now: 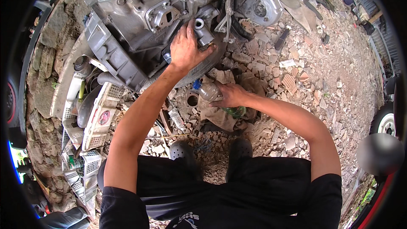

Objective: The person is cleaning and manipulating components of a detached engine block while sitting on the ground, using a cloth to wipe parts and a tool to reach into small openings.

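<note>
A large grey metal engine block [140, 25] fills the upper left, resting by a tyre [207, 61]. My left hand [185, 51] reaches up to it and is closed around a short cylindrical metal fitting [204, 34] with an open round mouth. Lower and to the right, my right hand [231, 95] grips a clear plastic bottle [210, 92], tilted with its blue cap [196, 85] toward the upper left. Beneath that hand lies a crumpled brown cloth [216, 116]. A green, see-through piece [236, 111] shows under my wrist; whether it belongs to the bottle I cannot tell.
Broken tile and rubble [292, 85] cover the ground. White plastic crates [99, 116] with assorted parts stand along a stone wall [44, 59] on the left. A ring-shaped metal piece [192, 99] lies near the cloth. At the right edge is a vehicle wheel [386, 125].
</note>
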Demonstrator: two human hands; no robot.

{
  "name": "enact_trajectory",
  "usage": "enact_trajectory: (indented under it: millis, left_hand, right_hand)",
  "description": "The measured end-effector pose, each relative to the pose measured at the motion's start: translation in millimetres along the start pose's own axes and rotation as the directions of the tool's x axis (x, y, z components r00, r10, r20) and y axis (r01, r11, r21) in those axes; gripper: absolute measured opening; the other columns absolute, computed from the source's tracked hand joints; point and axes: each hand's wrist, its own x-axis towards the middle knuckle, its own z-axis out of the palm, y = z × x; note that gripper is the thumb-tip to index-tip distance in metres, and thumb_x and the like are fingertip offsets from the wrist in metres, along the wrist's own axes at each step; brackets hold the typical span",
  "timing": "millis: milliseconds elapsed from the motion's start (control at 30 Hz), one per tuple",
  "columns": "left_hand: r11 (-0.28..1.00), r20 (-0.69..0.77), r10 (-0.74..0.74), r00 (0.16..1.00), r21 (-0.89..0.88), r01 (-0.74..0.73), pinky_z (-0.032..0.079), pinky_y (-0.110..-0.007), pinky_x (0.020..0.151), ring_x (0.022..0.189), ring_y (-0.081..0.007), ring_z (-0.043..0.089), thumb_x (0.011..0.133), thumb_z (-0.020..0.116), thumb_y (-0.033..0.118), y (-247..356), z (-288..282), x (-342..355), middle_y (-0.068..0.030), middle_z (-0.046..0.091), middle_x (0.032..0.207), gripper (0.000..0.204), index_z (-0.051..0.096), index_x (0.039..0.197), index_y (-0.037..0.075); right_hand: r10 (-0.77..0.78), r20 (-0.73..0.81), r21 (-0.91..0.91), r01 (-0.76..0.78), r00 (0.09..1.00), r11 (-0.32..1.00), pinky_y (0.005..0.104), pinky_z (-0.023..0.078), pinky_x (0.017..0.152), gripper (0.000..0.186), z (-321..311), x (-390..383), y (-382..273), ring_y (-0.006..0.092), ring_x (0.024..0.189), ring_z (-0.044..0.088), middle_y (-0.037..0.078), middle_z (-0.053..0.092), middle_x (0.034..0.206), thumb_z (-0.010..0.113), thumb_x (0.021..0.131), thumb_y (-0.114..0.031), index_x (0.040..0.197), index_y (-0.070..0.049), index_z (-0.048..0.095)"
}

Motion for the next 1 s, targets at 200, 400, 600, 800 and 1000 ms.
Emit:
enact_trajectory:
  millis: [200, 400, 600, 800, 1000]
  left_hand:
    - [0.995, 0.069, -0.026, 0.997, 0.099, 0.019, 0.05, -0.048, 0.102, 0.121, -0.0429, 0.058, 0.072, 0.081, 0.064, 0, 3, 0, -0.0276, 0.052, 0.136, 0.121, 0.022, 0.155, 0.0]
    - [0.996, 0.14, -0.048, 0.989, 0.082, 0.036, 0.046, -0.047, 0.108, 0.13, -0.0419, 0.052, 0.063, 0.085, 0.068, 12, -10, -2, -0.0283, 0.043, 0.146, 0.139, 0.011, 0.157, -0.004]
    - [0.985, 0.101, -0.058, 0.993, 0.166, 0.041, 0.045, -0.047, 0.109, 0.134, -0.0402, 0.047, 0.059, 0.088, 0.066, 11, -1, -4, -0.0267, 0.039, 0.149, 0.146, 0.006, 0.158, -0.004]
    - [0.987, 0.108, -0.097, 0.989, 0.135, 0.083, 0.045, -0.047, 0.108, 0.132, -0.0403, 0.048, 0.067, 0.086, 0.052, 18, -1, 0, -0.0257, 0.042, 0.145, 0.13, 0.01, 0.158, -0.002]
    - [0.99, 0.134, -0.11, 0.985, 0.101, 0.097, 0.046, -0.05, 0.104, 0.129, -0.0375, 0.051, 0.069, 0.085, 0.05, 4, 1, 5, -0.0214, 0.048, 0.139, 0.118, 0.02, 0.156, 0.002]
  right_hand:
    - [-0.025, -0.007, 0.003, 0.025, 1.0, 1.0, 0.0468, 0.056, 0.088, 0.109, 8, 5, 8, 0.0437, 0.096, 0.069, 0.028, 0.07, 0.098, 0.068, 0.08, -0.073, 0.151, 0.001, 0.035]
    - [-0.024, 0.002, -0.001, 0.024, 1.0, 1.0, 0.047, 0.056, 0.089, 0.109, 4, 2, 6, 0.0439, 0.097, 0.069, 0.028, 0.069, 0.102, 0.068, 0.08, -0.073, 0.152, 0.001, 0.034]
    - [-0.033, -0.029, 0.014, 0.034, 0.999, 0.999, 0.0474, 0.056, 0.088, 0.101, 3, 1, 2, 0.0428, 0.097, 0.07, 0.028, 0.071, 0.1, 0.071, 0.079, -0.069, 0.144, 0.004, 0.042]
    - [-0.048, -0.06, -0.011, 0.048, 0.997, 0.999, 0.0475, 0.057, 0.086, 0.101, 6, -1, 6, 0.0424, 0.096, 0.07, 0.027, 0.071, 0.097, 0.071, 0.079, -0.069, 0.144, 0.005, 0.042]
    - [-0.006, 0.003, -0.01, 0.006, 1.0, 1.0, 0.0479, 0.055, 0.091, 0.101, 2, 2, 2, 0.0422, 0.103, 0.069, 0.028, 0.07, 0.107, 0.07, 0.079, -0.07, 0.144, 0.003, 0.043]
